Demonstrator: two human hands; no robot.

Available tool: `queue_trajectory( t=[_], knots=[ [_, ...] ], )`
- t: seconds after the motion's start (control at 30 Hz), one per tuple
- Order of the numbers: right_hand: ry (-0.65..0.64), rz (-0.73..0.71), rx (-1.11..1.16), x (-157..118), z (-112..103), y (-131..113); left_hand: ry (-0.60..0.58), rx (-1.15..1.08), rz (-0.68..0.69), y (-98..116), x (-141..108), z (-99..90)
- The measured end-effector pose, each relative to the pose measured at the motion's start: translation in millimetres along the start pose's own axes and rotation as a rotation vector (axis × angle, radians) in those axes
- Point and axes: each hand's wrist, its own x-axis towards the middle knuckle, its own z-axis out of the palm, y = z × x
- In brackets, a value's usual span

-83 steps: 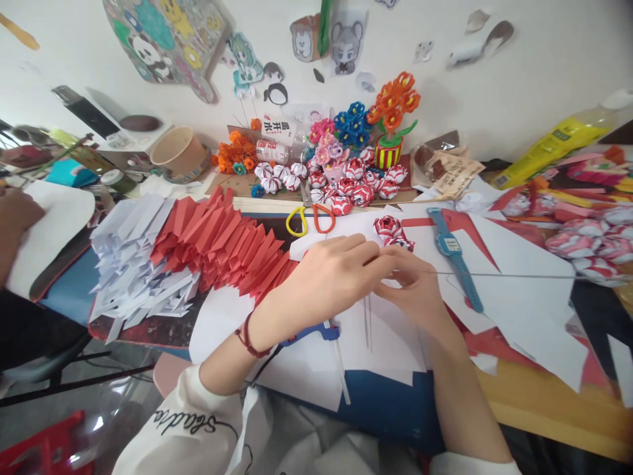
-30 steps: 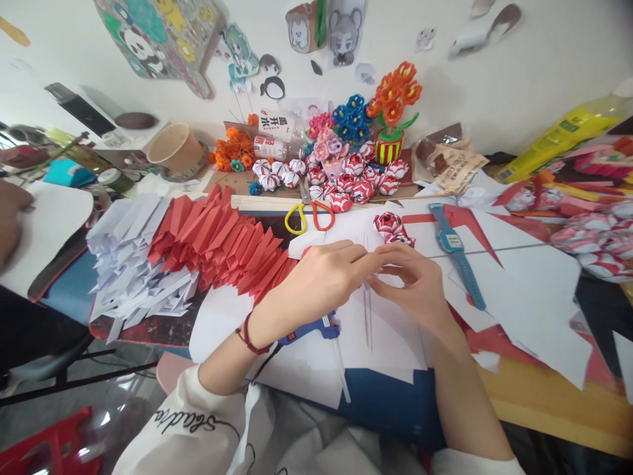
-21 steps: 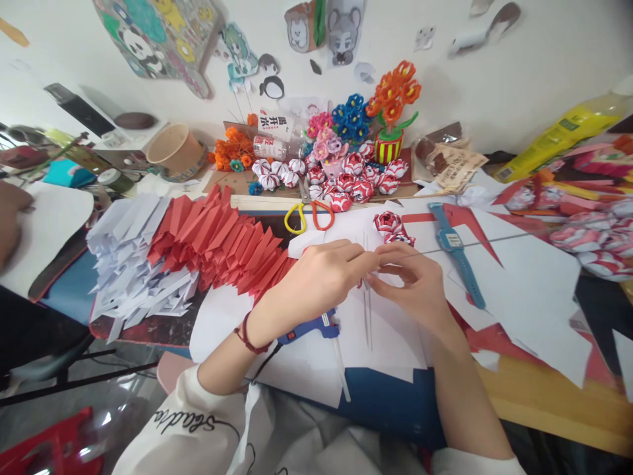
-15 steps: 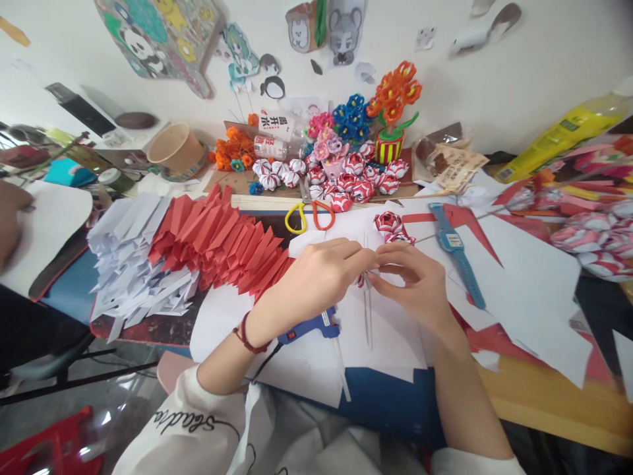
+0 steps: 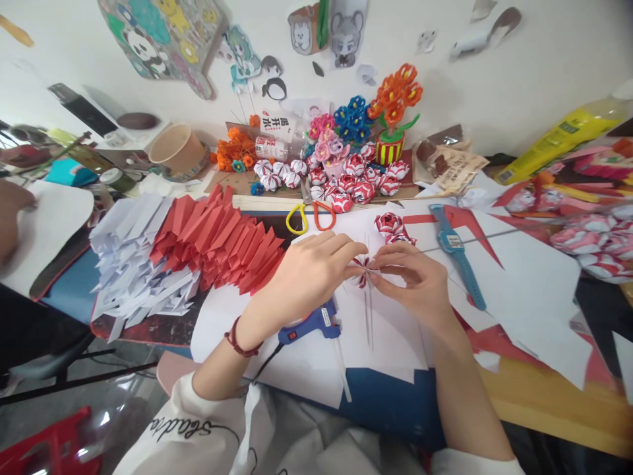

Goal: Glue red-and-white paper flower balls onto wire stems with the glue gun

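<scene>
A small red-and-white paper flower [image 5: 363,272] is pinched between my two hands above the white paper. My left hand [image 5: 319,267] grips its left side with the fingertips. On its right side, the thumb and fingers of my right hand [image 5: 414,274] are closed on it. A thin grey stick [image 5: 479,235] runs from my right hand toward the right. Below the flower, thin sticks [image 5: 368,323] lie on the paper. A blue glue gun [image 5: 314,324] rests beneath my left wrist. Two finished paper flowers [image 5: 390,224] sit just beyond my right hand.
Folded red strips [image 5: 217,237] and white strips [image 5: 143,257] are heaped at the left. Scissors [image 5: 324,216] with yellow and orange handles lie beyond my hands. A blue watch [image 5: 457,254] is at the right. More paper flowers [image 5: 353,181] line the back. Another person's arm [image 5: 7,221] shows far left.
My left hand has shifted slightly left and down, uncovering more of the paper flower. A thin stick now extends rightward from my right hand.
</scene>
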Motion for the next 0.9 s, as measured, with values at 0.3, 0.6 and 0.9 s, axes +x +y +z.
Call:
queue_trajectory(
  t=[0.3,0.6,0.9],
  knots=[
    [-0.037,0.011,0.007,1,-1,-3,-0.047,-0.040,0.005,-13,-14,10.2],
    [-0.039,-0.018,-0.013,2,-1,-5,-0.029,-0.046,0.034,-13,-14,9.2],
    [-0.030,-0.024,-0.020,1,-1,-5,-0.036,-0.031,0.031,-10,-12,8.2]
  ],
)
